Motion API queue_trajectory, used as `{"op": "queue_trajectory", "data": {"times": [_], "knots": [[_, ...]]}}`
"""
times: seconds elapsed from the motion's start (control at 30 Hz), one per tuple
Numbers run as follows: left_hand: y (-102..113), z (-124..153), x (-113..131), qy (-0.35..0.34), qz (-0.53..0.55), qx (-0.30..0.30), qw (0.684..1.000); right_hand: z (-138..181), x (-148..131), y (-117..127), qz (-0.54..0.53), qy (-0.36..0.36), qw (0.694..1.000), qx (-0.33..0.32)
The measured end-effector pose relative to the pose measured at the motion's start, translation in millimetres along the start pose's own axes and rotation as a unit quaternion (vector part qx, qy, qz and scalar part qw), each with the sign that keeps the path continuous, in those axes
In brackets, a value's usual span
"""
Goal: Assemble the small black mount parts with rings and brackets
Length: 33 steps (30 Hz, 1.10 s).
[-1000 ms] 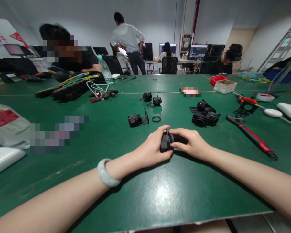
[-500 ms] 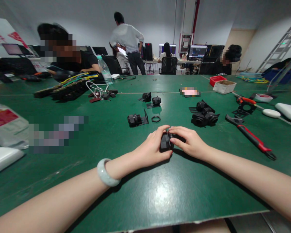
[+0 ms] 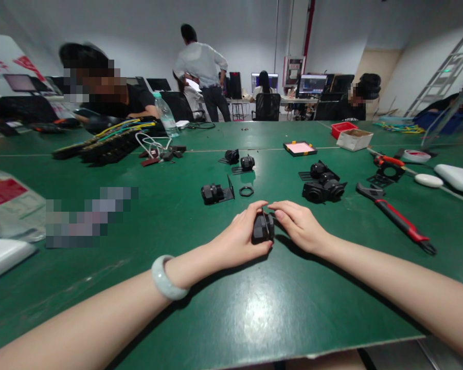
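My left hand (image 3: 239,231) grips a black cable gland (image 3: 261,227) fitted through a thin flat bracket, thumb on the near side and fingers over the far side. At its right is my right hand (image 3: 299,223), fingers stretched toward the top of the bracket and thumb off the gland. Whether those fingertips touch it I cannot tell. Beyond the hands lie a loose black lock nut (image 3: 246,191) and another gland on an L-shaped bracket (image 3: 216,193). Two more bracketed glands (image 3: 247,163) sit farther back.
Right of my hands is a cluster of black glands (image 3: 324,185), then red-handled pliers (image 3: 399,221). A pink-topped tray (image 3: 300,148), a red box (image 3: 343,128) and a white box (image 3: 354,140) stand farther back. Bundled cables (image 3: 119,133) and a bottle (image 3: 165,115) are at left. Other people sit around.
My right thumb and fingers have moved off the right side of the gland, leaving more of it visible. My left hand keeps its grip. The view has tilted slightly.
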<state>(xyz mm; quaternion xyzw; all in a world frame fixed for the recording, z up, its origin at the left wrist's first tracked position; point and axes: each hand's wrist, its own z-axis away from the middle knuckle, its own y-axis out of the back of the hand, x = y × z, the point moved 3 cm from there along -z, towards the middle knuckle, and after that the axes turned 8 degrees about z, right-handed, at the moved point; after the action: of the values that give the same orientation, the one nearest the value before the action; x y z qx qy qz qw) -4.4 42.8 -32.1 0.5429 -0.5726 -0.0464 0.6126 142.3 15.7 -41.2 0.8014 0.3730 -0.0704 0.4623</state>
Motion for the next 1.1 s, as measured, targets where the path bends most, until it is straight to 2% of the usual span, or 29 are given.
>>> {"op": "queue_trajectory", "data": {"times": [0.13, 0.27, 0.37, 1.1], "knots": [[0, 0, 0, -0.001, -0.002, -0.003, 1.0, 6, -5, 12, -0.015, 0.054, 0.997, 0.048], [0, 0, -1, -0.004, 0.002, -0.003, 1.0, 10, -14, 16, -0.027, 0.152, 0.987, 0.04], [-1, 1, -1, -0.007, 0.002, -0.004, 1.0, 12, -17, 14, -0.021, 0.181, 0.983, 0.028], [0, 1, 1, -0.008, 0.016, 0.007, 1.0, 7, -8, 8, 0.006, 0.11, 0.994, 0.0]]}}
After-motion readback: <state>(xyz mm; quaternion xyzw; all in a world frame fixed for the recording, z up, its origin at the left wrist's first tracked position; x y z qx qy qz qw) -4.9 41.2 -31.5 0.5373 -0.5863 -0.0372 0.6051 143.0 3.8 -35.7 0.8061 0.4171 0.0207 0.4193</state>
